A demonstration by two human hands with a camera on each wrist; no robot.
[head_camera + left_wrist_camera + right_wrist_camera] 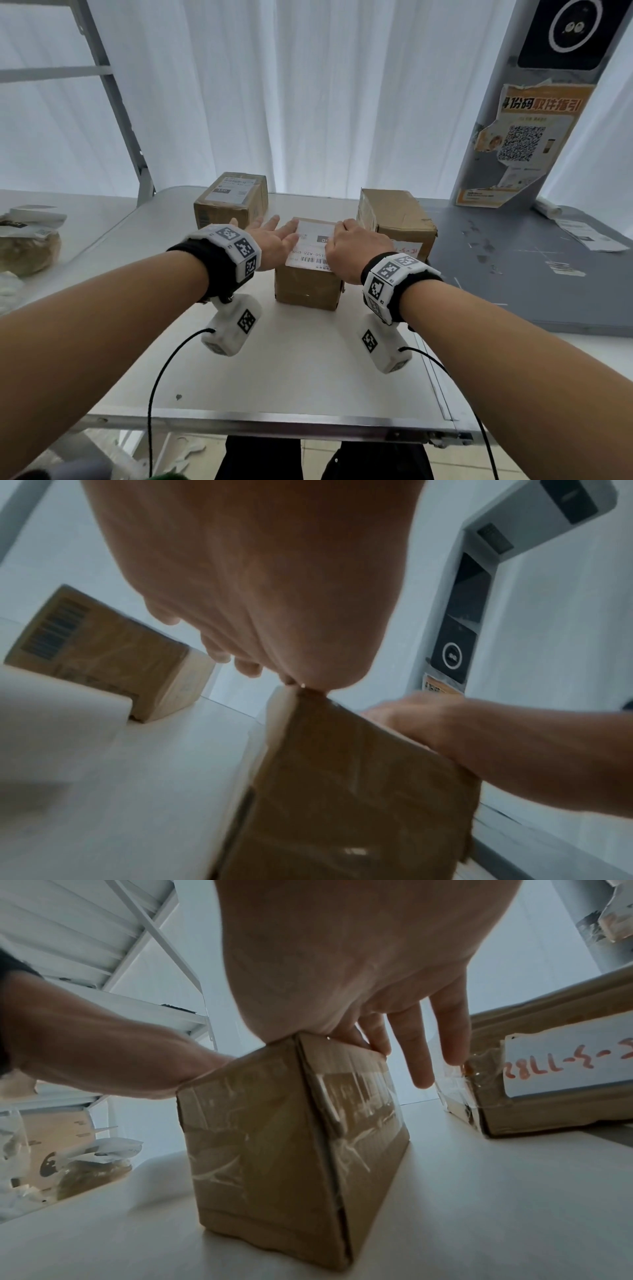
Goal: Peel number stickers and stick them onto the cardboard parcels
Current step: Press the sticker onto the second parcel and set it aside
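Observation:
A small taped cardboard parcel (306,286) (359,791) (294,1145) stands in the middle of the white table (291,370). A white label sticker (312,247) with a barcode lies on its top. My left hand (274,240) lies flat with straight fingers on the label's left side; its palm (260,574) fills the left wrist view. My right hand (356,248) (373,969) presses on the label's right side, with two fingers (419,1053) hanging straight past the parcel's far edge. Two more parcels stand behind: one at the back left (231,200) (103,653) with a label, one at the back right (394,221) (555,1069).
A grey mat (534,267) with paper scraps (589,233) covers the table to the right, beside a grey kiosk pillar (520,137) with an orange QR poster. Bags and paper (29,236) lie at the far left. A metal rack frame (126,120) rises behind.

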